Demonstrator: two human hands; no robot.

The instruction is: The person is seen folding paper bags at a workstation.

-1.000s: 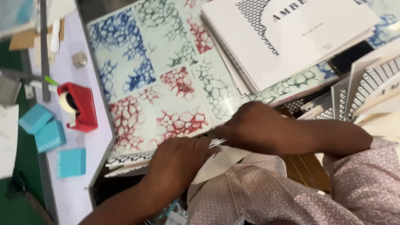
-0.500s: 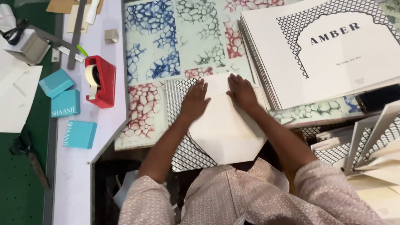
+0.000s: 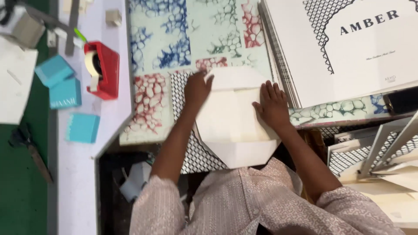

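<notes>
Compared with half a second ago, both hands have moved apart: the left hand now presses the upper left corner of the folded cream sheet, the right hand its right edge, where before they lay close together near the top. Both sets of fingers are spread open and flat, gripping nothing. The sheet lies between the two hands, on a black-and-white mesh-patterned sheet over the marbled paper. Its long axis runs from the fingertips back toward the person, one pointed flap beyond the fingertips, the other below the wrists. A red tape dispenser stands well left of the left fingers; a stack of printed sheets lies just right of the right fingers.
</notes>
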